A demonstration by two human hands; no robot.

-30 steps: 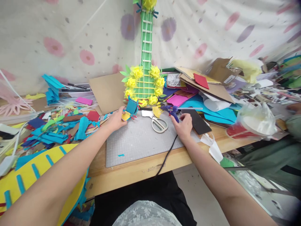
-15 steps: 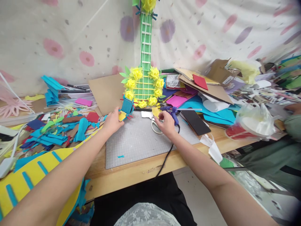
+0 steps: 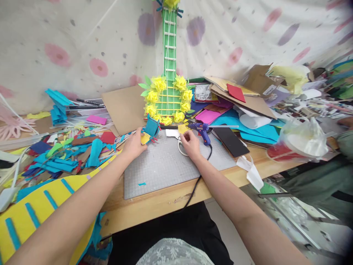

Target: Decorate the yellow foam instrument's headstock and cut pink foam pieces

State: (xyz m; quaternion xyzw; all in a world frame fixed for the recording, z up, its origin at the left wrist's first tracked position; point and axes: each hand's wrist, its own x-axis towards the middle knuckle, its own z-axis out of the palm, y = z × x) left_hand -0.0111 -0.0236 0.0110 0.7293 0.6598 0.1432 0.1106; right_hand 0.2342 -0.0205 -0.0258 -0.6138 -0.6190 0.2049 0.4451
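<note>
My left hand is closed round a small blue and yellow paper model with thin red sticks jutting from it, held over the left part of the grey cutting mat. The fingers of my right hand are pinched together at the lower edge of a yellow paper piece; whether they grip it is unclear. Scissors with pale handles lie partly under that hand. Just right of it is a blue glue gun, its cord running off the table's front edge.
A green paper guitar with yellow flowers stands behind the mat. Paper scraps cover the left side. A black phone, stacked card and a bagged red-and-white tub occupy the right. Another person's sleeve shows at far right.
The blue and yellow model has tilted and shifted slightly right in my left hand. My right hand has moved a little left, over the scissors' handles, with its fingers more closed.
</note>
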